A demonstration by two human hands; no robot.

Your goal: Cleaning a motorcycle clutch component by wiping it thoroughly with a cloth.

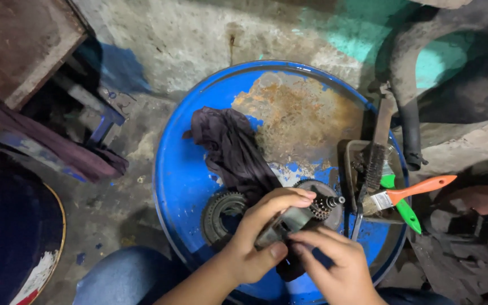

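Together, both hands [266,234] grip a toothed gear shaft [306,213].

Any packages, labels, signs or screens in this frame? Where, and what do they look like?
None in view: no package, label, sign or screen.
Nearest thing to a container: a dark open tray at the right edge of the blue drum top, holding brushes.
Both hands, left hand and right hand, hold a bare metal geared shaft, unmarked.
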